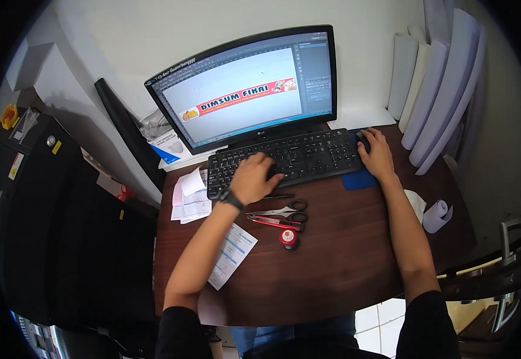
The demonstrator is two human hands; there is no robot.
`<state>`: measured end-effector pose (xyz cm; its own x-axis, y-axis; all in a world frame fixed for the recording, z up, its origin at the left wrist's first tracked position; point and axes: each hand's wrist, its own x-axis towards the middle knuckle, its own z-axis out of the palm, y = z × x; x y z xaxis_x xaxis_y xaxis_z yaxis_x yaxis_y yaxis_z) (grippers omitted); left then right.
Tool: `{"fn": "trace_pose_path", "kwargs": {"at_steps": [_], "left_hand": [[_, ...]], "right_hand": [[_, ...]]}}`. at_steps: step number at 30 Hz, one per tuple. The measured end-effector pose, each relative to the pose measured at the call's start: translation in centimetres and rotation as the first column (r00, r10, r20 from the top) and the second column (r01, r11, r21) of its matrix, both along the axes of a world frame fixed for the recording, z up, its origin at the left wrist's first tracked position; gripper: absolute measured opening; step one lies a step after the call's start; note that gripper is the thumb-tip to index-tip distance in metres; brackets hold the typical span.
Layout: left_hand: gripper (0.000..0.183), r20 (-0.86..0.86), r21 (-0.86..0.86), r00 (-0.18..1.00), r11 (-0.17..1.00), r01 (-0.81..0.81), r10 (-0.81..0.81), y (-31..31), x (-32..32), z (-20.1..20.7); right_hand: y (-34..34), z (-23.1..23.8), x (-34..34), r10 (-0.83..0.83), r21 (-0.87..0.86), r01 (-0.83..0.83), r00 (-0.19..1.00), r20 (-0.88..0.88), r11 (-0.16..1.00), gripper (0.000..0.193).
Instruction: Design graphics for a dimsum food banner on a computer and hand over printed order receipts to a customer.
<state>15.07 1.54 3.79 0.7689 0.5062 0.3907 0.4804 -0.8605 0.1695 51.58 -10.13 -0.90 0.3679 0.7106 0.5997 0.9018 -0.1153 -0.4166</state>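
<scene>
My left hand (253,178) rests over the left part of a black keyboard (314,152), fingers curved down on the keys and thumb apart; a dark watch (232,200) circles that wrist. To the keyboard's right, my right hand (377,152) lies over a dark mouse (364,143), mostly hidden under the palm and fingers. A blue mouse pad (359,180) shows beside it. Behind the keyboard stands a monitor (242,134) with a long red banner design on its screen. Below my left hand lie scissors (281,211), a red cutter knife (275,222) and a small round red-topped item (288,239).
Printed slips (233,254) lie under and beside my left forearm, with more papers (191,200) left of the keyboard. A small paper roll (437,216) sits at the desk's right. Tall rolls (437,90) lean on the wall. A large black machine (51,209) stands left.
</scene>
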Motion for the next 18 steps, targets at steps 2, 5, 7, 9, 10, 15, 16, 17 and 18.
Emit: {"fn": "trace_pose_path", "kwargs": {"at_steps": [2,5,7,9,10,15,16,17,18], "left_hand": [[0.041,-0.015,-0.005,1.000,1.000,0.005,-0.005,0.2,3.5,-0.2],[0.046,0.006,0.054,1.000,0.999,-0.004,0.003,0.0,7.3,-1.0],[0.048,0.016,0.131,1.000,0.991,-0.008,0.006,0.1,8.2,-1.2],[0.050,0.102,0.147,0.994,0.988,-0.039,0.024,0.1,8.7,-1.3],[0.049,0.176,0.087,0.983,0.994,-0.073,0.057,-0.3,8.9,-0.9],[0.046,0.104,0.057,0.989,0.992,-0.115,0.109,-0.2,9.1,-1.7],[0.046,0.167,0.079,0.981,0.990,-0.118,0.103,-0.3,9.3,-1.4],[0.046,0.167,0.083,0.981,0.990,-0.114,0.099,-0.5,9.6,-1.2],[0.046,0.219,0.026,0.970,0.994,-0.109,0.101,-0.9,10.0,-1.1]], "right_hand": [[0.0,-0.2,0.0,0.001,-0.006,-0.001,1.000,0.002,1.000,0.044],[-0.2,-0.3,0.3,-0.006,-0.017,0.006,1.000,-0.022,1.000,0.044],[-0.1,-0.5,0.1,0.001,-0.005,-0.001,1.000,-0.021,1.000,0.044],[0.0,-0.6,0.3,0.007,0.005,-0.007,1.000,-0.019,1.000,0.044],[-0.1,-0.5,0.2,0.001,0.000,-0.001,1.000,-0.023,1.000,0.044],[-0.2,-0.4,0.1,-0.010,-0.010,0.009,0.999,-0.033,1.000,0.045],[-0.1,-0.4,0.2,-0.011,-0.007,0.011,1.000,-0.029,1.000,0.045],[-0.1,-0.5,0.3,-0.013,-0.005,0.013,1.000,-0.026,1.000,0.045],[-0.2,-0.5,0.5,-0.017,-0.002,0.017,1.000,-0.026,1.000,0.045]]}}
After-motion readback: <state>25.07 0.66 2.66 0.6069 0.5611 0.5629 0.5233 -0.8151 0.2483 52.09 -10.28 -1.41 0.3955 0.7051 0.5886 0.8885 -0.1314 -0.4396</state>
